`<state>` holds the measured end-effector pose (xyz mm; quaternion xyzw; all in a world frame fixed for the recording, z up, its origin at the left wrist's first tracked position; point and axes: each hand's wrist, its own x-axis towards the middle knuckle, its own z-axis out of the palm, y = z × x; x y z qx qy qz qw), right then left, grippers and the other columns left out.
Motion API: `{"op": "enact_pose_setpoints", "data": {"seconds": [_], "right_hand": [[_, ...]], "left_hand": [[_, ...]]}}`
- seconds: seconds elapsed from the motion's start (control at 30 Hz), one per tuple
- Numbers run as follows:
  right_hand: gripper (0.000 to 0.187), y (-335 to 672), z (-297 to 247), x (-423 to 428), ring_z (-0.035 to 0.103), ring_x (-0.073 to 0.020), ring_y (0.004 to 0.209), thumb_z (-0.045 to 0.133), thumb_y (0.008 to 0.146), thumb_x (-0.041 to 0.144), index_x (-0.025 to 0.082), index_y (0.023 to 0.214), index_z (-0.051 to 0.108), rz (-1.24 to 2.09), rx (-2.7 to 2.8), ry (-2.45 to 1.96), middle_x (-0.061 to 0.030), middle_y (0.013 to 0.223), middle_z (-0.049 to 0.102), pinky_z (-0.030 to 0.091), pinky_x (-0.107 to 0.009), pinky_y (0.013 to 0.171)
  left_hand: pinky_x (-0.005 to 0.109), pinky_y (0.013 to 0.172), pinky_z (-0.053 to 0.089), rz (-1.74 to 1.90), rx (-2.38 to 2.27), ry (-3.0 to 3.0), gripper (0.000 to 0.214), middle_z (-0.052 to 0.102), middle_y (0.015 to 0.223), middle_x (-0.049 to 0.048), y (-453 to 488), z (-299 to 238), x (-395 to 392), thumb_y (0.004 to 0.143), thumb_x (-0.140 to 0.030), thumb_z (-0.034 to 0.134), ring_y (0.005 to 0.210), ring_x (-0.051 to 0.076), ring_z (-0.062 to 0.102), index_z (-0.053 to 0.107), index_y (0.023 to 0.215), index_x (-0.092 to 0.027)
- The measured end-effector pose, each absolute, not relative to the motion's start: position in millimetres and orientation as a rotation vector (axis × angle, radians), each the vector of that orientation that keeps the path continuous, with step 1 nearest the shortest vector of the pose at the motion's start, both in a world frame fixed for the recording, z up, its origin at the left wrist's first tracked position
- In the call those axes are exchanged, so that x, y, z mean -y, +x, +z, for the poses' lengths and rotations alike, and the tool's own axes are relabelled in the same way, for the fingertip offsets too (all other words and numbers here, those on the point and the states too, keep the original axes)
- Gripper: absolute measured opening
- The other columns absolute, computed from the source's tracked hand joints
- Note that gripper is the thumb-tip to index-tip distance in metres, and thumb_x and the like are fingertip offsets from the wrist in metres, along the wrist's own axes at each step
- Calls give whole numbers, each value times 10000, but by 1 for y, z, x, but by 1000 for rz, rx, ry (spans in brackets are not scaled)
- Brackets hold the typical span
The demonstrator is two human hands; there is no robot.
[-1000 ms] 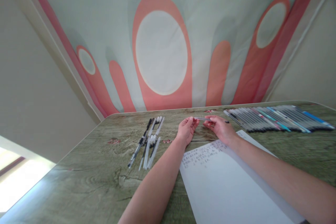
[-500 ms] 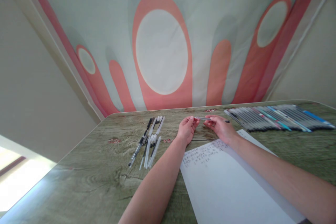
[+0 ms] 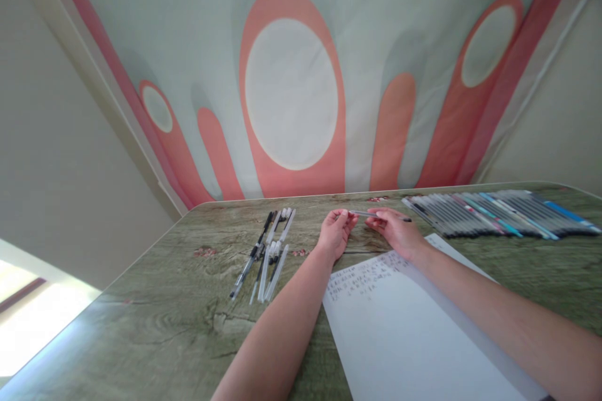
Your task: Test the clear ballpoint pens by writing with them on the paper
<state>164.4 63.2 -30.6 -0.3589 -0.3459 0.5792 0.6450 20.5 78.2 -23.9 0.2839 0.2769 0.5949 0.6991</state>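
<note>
A slim pen (image 3: pixel 364 213) with a clear barrel and a dark end spans the gap between my hands, held almost level above the table. My left hand (image 3: pixel 337 232) pinches its left tip between thumb and fingers. Around the barrel nearer the dark end, my right hand (image 3: pixel 395 229) is closed. Below my right wrist lies a white sheet of paper (image 3: pixel 414 326), with rows of small dark handwriting along its far edge. The pen's finer parts are too small to make out.
On the left, a loose group of pens, clear barrels and caps (image 3: pixel 268 257) lies on the wood-patterned table (image 3: pixel 164 326). At the far right, many pens (image 3: pixel 498 213) lie side by side in a row. A patterned wall covering (image 3: pixel 291 182) rises behind the table's back edge.
The view has shifted very slightly. Both hands keep the same hold on the pen, with hardly any visible movement.
</note>
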Motion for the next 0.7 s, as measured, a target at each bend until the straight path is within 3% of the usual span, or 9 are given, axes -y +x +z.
{"op": "enact_pose_setpoints", "data": {"seconds": [0.7], "right_hand": [[89, 165, -33, -64, 617, -121, 646, 608, 678, 187, 197, 734, 676, 1300, 809, -831, -8, 658, 666, 523, -249, 700]], "left_hand": [[260, 818, 438, 1327, -594, 657, 117, 588, 669, 11, 21, -27, -80, 711, -161, 629, 654, 70, 569, 523, 686, -118]]}}
